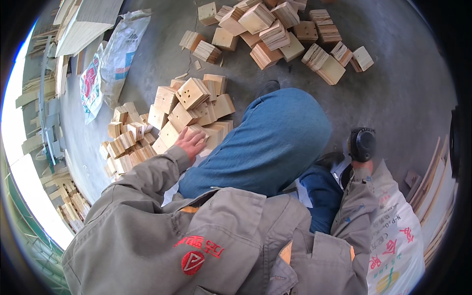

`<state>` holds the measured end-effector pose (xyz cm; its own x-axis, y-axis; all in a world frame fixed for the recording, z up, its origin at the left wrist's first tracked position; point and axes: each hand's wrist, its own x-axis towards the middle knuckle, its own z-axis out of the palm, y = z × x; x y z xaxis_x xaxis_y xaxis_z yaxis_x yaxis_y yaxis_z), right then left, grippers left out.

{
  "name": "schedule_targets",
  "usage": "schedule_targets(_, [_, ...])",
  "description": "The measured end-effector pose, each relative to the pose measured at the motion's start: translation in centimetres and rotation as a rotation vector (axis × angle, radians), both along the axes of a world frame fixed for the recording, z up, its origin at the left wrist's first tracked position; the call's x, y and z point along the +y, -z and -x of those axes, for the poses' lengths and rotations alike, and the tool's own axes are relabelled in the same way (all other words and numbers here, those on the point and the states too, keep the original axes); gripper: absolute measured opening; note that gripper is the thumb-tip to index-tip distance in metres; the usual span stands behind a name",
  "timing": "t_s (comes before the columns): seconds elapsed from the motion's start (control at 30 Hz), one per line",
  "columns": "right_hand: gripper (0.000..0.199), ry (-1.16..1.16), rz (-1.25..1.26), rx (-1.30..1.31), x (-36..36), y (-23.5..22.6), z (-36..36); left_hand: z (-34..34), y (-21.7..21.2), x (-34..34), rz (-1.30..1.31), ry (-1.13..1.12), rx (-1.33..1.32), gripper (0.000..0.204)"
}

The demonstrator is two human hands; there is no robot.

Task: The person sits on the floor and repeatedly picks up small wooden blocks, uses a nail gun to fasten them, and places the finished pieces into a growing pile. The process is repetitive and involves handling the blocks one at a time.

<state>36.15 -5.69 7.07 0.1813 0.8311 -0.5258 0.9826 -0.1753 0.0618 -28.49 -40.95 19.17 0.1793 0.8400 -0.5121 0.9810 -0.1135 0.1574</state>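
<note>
My left hand (191, 143) reaches to a pile of light wooden blocks (192, 92), its fingers spread over a block at the near edge beside my knee. I cannot tell whether it presses on that block or only hovers. Several blocks have small drilled holes in their faces. On the right, my right hand (363, 166) is closed below a black hand-held tool with a round end (363, 144). Its working end is hidden, so its exact kind does not show. My legs in blue jeans lie between the two hands.
More wooden blocks (258, 18) lie scattered at the far side, and smaller pieces (129, 140) at the left. Plastic sacks (123, 51) lie at the far left. A white woven sack (396, 231) is at my right, near leaning boards (437, 187). The floor (403, 83) is grey concrete.
</note>
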Motion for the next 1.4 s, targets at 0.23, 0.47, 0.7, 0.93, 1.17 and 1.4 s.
schedule_targets(0.23, [0.036,0.035,0.0,0.093,0.2,2.2,-2.8,-0.2,-1.0,1.0,-0.011,-0.011,-0.011,0.05])
schedule_targets(0.47, [0.038,0.032,0.041,0.032,0.2,-1.2,1.9,-0.2,0.5,-1.2,-0.011,-0.05,0.03,0.052])
schedule_targets(0.7, [0.034,0.151,0.056,0.078,0.2,-4.7,4.2,0.3,-0.9,4.7,-0.054,-0.021,-0.096,0.059])
schedule_targets(0.93, [0.036,0.206,0.053,0.113,0.6,-6.1,4.9,1.4,1.2,18.5,-0.369,-0.103,-0.157,0.052])
schedule_targets(1.17, [0.034,0.289,0.047,0.15,-0.1,-6.9,5.2,-1.8,1.4,34.4,-0.514,0.078,-0.326,0.061])
schedule_targets(1.4, [0.036,0.338,0.013,0.197,-0.6,-5.6,4.5,-7.9,-3.1,46.2,-0.502,0.156,-0.325,0.065])
